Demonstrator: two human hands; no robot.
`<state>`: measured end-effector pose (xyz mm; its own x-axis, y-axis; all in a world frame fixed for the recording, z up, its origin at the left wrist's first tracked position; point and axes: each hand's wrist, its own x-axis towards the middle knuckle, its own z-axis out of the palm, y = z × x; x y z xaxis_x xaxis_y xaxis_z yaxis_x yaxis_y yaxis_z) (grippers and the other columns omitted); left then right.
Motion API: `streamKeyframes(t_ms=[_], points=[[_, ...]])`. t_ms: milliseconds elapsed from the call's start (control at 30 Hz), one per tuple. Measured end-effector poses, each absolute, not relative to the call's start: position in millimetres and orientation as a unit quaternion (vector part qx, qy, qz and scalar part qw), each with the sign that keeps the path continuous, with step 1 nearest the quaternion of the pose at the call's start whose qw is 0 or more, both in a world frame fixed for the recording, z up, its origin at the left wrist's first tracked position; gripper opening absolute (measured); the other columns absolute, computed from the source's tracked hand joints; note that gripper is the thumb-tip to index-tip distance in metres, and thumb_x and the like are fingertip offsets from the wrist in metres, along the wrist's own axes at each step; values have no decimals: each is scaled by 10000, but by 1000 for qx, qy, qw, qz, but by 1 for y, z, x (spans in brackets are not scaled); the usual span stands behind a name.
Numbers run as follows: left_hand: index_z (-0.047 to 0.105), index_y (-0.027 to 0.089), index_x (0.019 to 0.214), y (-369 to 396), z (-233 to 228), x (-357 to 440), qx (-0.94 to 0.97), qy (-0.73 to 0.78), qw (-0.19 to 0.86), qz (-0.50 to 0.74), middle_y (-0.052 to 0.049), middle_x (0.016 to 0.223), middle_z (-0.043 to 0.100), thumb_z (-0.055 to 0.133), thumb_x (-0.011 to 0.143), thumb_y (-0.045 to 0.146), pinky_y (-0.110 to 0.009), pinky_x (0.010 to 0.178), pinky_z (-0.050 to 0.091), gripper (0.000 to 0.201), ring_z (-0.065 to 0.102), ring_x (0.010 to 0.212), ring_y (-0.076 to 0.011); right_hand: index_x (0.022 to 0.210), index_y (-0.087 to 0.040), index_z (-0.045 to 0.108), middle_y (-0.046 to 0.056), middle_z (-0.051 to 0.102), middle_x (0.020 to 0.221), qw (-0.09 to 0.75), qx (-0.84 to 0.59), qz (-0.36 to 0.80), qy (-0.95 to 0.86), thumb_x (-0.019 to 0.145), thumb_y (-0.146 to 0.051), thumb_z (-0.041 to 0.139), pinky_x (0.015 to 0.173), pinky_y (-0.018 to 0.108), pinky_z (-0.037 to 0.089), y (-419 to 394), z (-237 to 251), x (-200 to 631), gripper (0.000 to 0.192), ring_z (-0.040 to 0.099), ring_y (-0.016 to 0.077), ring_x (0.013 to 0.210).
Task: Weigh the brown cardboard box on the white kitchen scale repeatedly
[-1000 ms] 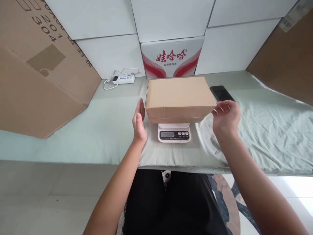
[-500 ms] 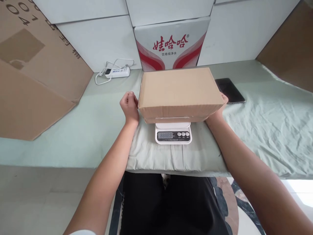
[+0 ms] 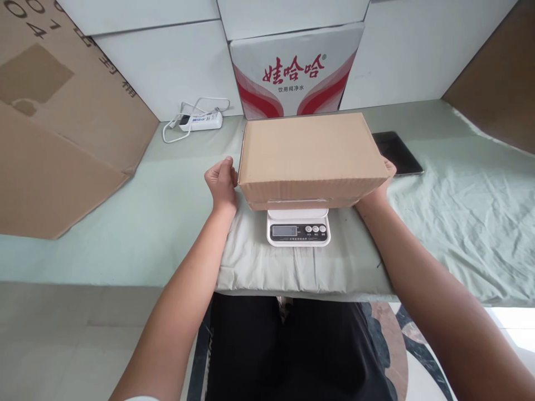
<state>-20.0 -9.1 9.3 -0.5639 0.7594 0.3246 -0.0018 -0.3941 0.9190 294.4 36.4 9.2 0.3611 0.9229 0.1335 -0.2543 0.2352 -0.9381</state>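
Observation:
A brown cardboard box [image 3: 313,147] rests on a white digital kitchen scale [image 3: 298,242], covering most of its platform. The scale's display and buttons show in front, with faint digits at the display's right end. My left hand [image 3: 221,181] is closed in a fist on the cloth, right beside the box's left end. At the box's right end is my right hand [image 3: 387,172], its visible fingers curled; the box hides the rest, so I cannot tell whether it grips anything.
A dark tablet [image 3: 397,153] lies right of the box. Behind, a white power strip [image 3: 203,121] with a cable lies before white panels, beside a red-and-white carton [image 3: 295,75]. Large cardboard sheets [image 3: 75,139] stand left and right [image 3: 497,72]. Pale green cloth [image 3: 184,223] covers the table.
The scale's display has gone from a full row of digits to faint digits at its right end. The view has shifted slightly; hands and box keep their places.

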Motion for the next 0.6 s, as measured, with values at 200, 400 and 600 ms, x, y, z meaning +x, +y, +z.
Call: streamKeyframes(t_ms=[200,400,600], points=[[226,248,575,-11,8,-21,399,475,264,739,67,576,202,823,937,514,-276,485,218,747,209,530,-85,607,-264,224,-103,204,623,730,-440,388,-351,849,54,590,605,306,127,24,18,285,543,103,94,673],[211,250,579,-14,10,-21,396,480,264,737,68,588,183,825,957,559,-279,473,223,784,197,517,-83,556,-246,266,-96,225,606,726,-454,393,-335,841,77,575,601,282,161,20,26,285,530,137,99,675],[210,253,587,-19,11,-20,400,468,299,729,55,604,188,803,960,558,-279,477,228,764,220,526,-90,535,-244,250,-92,195,584,713,-453,411,-343,856,96,551,584,289,158,13,39,283,556,107,108,660]])
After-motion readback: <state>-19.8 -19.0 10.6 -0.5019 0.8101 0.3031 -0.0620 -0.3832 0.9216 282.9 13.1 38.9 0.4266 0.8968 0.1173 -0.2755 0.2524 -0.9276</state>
